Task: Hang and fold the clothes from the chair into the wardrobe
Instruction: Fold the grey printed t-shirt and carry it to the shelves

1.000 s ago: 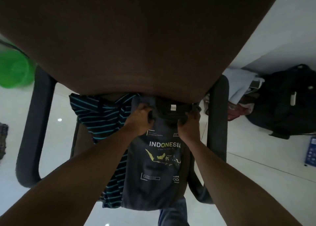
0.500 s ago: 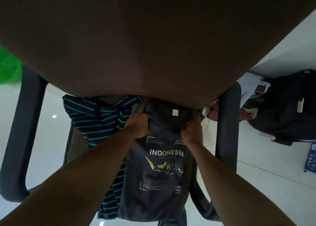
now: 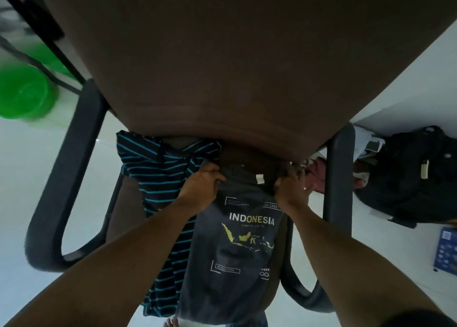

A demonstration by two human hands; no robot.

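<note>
A dark grey T-shirt printed with "INDONESIA" and a yellow map lies on the seat of a brown office chair, whose backrest fills the upper view. My left hand grips the shirt's left shoulder by the collar. My right hand grips its right shoulder. A black shirt with teal stripes lies beside it on the left, partly beneath it. No wardrobe is in view.
Black armrests flank the seat on both sides. A green plastic bucket stands on the white floor at left. A black backpack and loose clothes lie at right, with a blue box nearby.
Both hands keep their hold on the grey shirt's shoulders. The view has shifted, so the chair sits slightly further right and the green bucket shows more.
</note>
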